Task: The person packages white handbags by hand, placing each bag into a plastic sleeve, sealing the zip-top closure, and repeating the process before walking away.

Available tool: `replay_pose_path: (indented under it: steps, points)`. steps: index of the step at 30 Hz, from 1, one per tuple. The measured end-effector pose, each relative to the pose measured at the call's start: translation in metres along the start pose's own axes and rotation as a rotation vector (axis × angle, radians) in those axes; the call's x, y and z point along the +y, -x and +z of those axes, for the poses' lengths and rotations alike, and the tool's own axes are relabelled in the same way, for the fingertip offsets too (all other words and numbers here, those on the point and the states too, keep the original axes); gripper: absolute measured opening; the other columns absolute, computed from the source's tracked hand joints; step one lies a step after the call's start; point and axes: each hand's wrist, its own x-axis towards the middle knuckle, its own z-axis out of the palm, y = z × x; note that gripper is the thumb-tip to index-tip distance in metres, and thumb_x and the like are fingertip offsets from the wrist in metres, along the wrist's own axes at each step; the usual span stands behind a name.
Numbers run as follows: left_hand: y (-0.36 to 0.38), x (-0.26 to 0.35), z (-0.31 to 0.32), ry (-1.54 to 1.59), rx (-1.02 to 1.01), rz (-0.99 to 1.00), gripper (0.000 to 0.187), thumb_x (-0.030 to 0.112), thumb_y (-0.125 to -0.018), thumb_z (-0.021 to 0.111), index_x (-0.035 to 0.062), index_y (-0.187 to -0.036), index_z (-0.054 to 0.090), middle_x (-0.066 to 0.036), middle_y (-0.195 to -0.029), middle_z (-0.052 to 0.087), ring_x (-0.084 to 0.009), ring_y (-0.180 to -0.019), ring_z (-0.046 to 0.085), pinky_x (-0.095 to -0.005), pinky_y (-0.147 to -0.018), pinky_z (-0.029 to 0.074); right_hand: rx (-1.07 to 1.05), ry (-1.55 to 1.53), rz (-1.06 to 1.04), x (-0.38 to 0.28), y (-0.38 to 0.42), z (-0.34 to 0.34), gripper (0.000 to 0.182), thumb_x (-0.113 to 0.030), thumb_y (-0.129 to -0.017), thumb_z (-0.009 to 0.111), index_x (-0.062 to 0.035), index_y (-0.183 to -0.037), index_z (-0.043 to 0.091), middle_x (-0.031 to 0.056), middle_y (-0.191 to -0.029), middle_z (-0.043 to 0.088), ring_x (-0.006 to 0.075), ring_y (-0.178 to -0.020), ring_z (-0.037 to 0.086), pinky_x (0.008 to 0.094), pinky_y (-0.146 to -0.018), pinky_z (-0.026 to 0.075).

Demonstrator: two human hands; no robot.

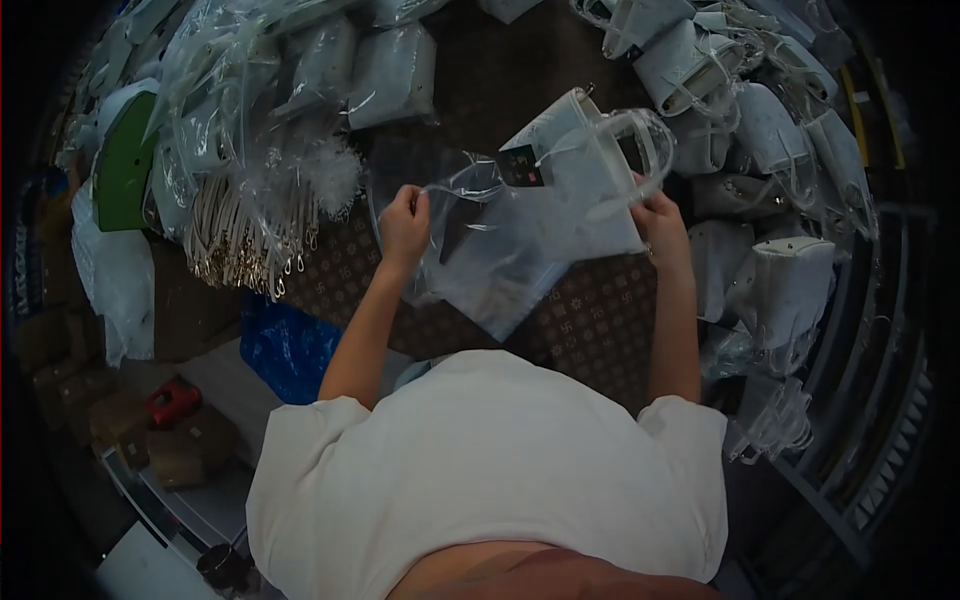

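While the left hand (pixel 404 228) pinches a clear plastic sleeve (pixel 498 285) and the right hand (pixel 662 230) grips a white bag (pixel 590 190) above mid-table (pixel 605 320), straps (pixel 245 228) and wrapped bags (pixel 393 75) crowd the table's far-left corner, further bags (pixel 770 125) its right edge.

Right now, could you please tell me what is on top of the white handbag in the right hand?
A black tag lies against the upward face of the white handbag, held by the right hand. The handbag's underside and inside are hidden.
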Motion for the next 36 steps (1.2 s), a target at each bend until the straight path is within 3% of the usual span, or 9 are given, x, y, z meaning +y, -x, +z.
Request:
replay_pose_path:
  steps: [4,6,10,16,19,23,26,30,36]
  points:
    - [-0.001,-0.002,-0.004,-0.021,-0.012,0.009,0.021,0.019,-0.084,0.052,-0.0009,-0.082,0.056,-0.016,-0.063,0.056,-0.0273,-0.056,0.057,-0.0335,-0.051,0.041,-0.001,-0.140,0.109,0.015,0.092,0.021,0.034,0.000,-0.082,0.049,-0.0003,-0.117,0.050,0.0065,-0.095,0.059,0.0135,-0.079,0.058,0.0256,-0.069,0.046]
    - [-0.001,-0.002,-0.003,-0.052,-0.010,0.028,0.021,0.019,-0.085,0.053,-0.0011,-0.084,0.058,-0.011,-0.060,0.055,-0.0104,-0.052,0.050,-0.0260,-0.050,0.039,-0.068,-0.266,0.201,0.035,0.117,0.020,0.036,0.001,-0.083,0.048,0.0000,-0.119,0.047,0.0090,-0.102,0.058,0.0161,-0.087,0.058,0.0285,-0.075,0.047]
    - [0.002,0.007,-0.006,-0.044,-0.029,0.072,0.022,0.020,-0.084,0.055,-0.0009,-0.087,0.060,-0.010,-0.060,0.056,-0.0113,-0.052,0.050,-0.0261,-0.050,0.039,-0.061,-0.247,0.265,0.052,0.142,0.041,0.035,0.001,-0.083,0.048,0.0005,-0.118,0.048,0.0101,-0.103,0.058,0.0171,-0.089,0.058,0.0297,-0.075,0.048]
    - [0.030,0.027,-0.016,0.023,-0.411,0.202,0.025,0.018,-0.081,0.058,0.0009,-0.098,0.061,-0.011,-0.065,0.059,-0.0120,-0.056,0.053,-0.0252,-0.053,0.042,-0.009,-0.497,0.283,0.103,0.100,0.078,0.028,0.000,-0.082,0.047,0.0002,-0.109,0.051,0.0105,-0.098,0.058,0.0212,-0.087,0.058,0.0334,-0.076,0.049]
    - [0.043,0.013,-0.030,-0.013,-0.312,0.204,0.027,0.012,-0.076,0.058,0.0006,-0.100,0.061,-0.010,-0.066,0.057,-0.0132,-0.055,0.053,-0.0260,-0.054,0.042,0.136,-0.806,0.224,0.120,0.086,0.103,0.027,-0.003,-0.083,0.041,-0.0016,-0.108,0.051,0.0116,-0.099,0.057,0.0223,-0.088,0.057,0.0348,-0.075,0.049]
    - [0.073,0.000,-0.036,-0.191,-0.125,0.249,0.023,0.000,-0.066,0.054,-0.0026,-0.089,0.057,-0.016,-0.081,0.049,-0.0302,-0.072,0.053,-0.0370,-0.066,0.044,0.241,-0.811,0.252,0.136,0.085,0.126,0.024,-0.007,-0.083,0.041,-0.0070,-0.103,0.053,0.0076,-0.096,0.056,0.0194,-0.087,0.056,0.0331,-0.072,0.047]
    - [0.098,-0.017,-0.025,-0.351,0.100,0.350,0.024,-0.003,-0.063,0.052,-0.0017,-0.088,0.052,-0.017,-0.087,0.045,-0.0334,-0.076,0.050,-0.0378,-0.067,0.043,0.247,-0.587,0.149,0.152,0.085,0.136,0.022,-0.007,-0.080,0.042,-0.0099,-0.099,0.053,0.0057,-0.094,0.056,0.0181,-0.084,0.056,0.0319,-0.068,0.046]
    - [0.130,-0.028,-0.007,-0.231,0.043,0.128,0.024,-0.004,-0.064,0.051,-0.0016,-0.088,0.049,-0.020,-0.093,0.044,-0.0375,-0.084,0.049,-0.0399,-0.071,0.042,0.304,-0.526,0.070,0.152,0.083,0.145,0.020,-0.005,-0.079,0.042,-0.0089,-0.096,0.053,0.0059,-0.091,0.056,0.0177,-0.080,0.056,0.0308,-0.066,0.046]
    - [0.121,-0.005,-0.012,-0.038,-0.001,0.002,0.024,0.001,-0.071,0.054,-0.0041,-0.094,0.050,-0.019,-0.079,0.053,-0.0312,-0.070,0.055,-0.0339,-0.063,0.045,0.369,-0.469,-0.046,0.186,0.070,0.148,0.021,-0.002,-0.080,0.041,-0.0065,-0.096,0.053,0.0062,-0.091,0.057,0.0181,-0.079,0.056,0.0300,-0.066,0.046]
